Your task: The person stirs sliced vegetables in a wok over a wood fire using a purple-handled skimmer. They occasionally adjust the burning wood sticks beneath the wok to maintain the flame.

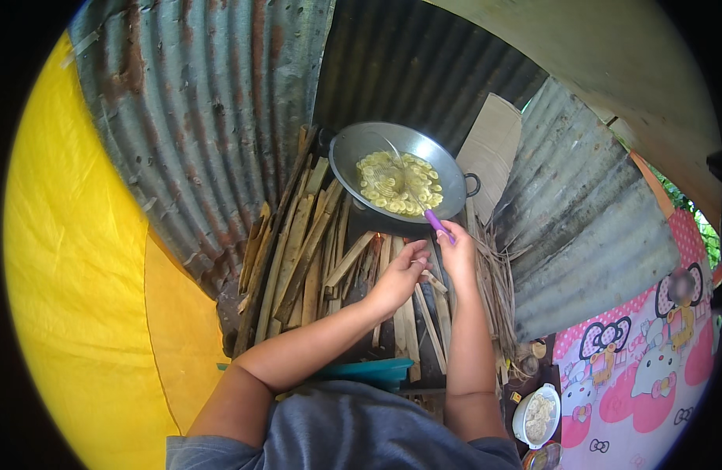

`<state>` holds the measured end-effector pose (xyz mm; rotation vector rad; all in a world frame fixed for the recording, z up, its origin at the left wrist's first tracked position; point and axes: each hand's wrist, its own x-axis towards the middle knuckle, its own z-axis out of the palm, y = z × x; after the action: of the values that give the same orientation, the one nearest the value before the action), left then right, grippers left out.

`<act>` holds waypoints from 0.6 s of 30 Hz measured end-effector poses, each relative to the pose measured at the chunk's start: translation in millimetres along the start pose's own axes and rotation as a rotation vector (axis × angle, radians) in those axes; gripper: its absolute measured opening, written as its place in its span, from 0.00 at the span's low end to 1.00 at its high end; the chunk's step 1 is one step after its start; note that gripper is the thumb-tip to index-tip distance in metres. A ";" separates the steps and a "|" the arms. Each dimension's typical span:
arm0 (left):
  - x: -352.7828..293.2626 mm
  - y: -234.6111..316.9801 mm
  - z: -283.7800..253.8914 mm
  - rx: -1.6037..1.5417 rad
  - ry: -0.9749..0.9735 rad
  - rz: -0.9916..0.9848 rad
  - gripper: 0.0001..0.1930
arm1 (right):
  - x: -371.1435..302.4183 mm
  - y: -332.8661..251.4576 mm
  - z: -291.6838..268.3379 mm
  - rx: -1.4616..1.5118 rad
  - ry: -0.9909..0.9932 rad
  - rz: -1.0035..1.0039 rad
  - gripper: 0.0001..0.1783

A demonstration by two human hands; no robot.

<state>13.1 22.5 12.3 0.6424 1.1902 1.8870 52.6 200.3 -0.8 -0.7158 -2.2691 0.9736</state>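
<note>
A wide metal wok sits over a wood fire, holding pale yellow oil and many thin round slices that look like banana. My right hand is closed around the purple handle of a cooking turner. Its metal shaft slopes down into the wok, and its head is partly hidden among the slices. Just left of the right wrist, my left hand is held over the firewood with its fingers loosely bent and apart; I see nothing in it.
Split firewood lies below and left of the wok, with a small flame under it. Corrugated metal sheets and cardboard surround the fire. A white bowl of pale food stands lower right, beside a pink printed cloth. Yellow fabric hangs left.
</note>
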 end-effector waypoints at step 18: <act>-1.5 0.4 3.8 0.003 0.005 -0.015 0.21 | 18.0 27.2 -41.1 -0.092 0.293 0.003 0.15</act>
<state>16.6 23.0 14.3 0.6293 1.1982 1.8749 74.4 247.3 7.1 -0.8426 -2.0653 0.7169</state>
